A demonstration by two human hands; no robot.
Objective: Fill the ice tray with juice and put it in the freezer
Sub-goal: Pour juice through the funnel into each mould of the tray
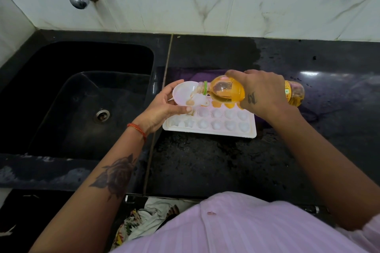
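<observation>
Ice tray [209, 123] white on dark counter [205, 160]; far cells orange, others pale.

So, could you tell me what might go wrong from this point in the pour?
The bottle lies almost level with its mouth over the white funnel, so a surge could overshoot. The left hand holds the funnel tilted above the tray, so juice may miss the cell. Most cells look empty; the counter already looks wet.
</observation>
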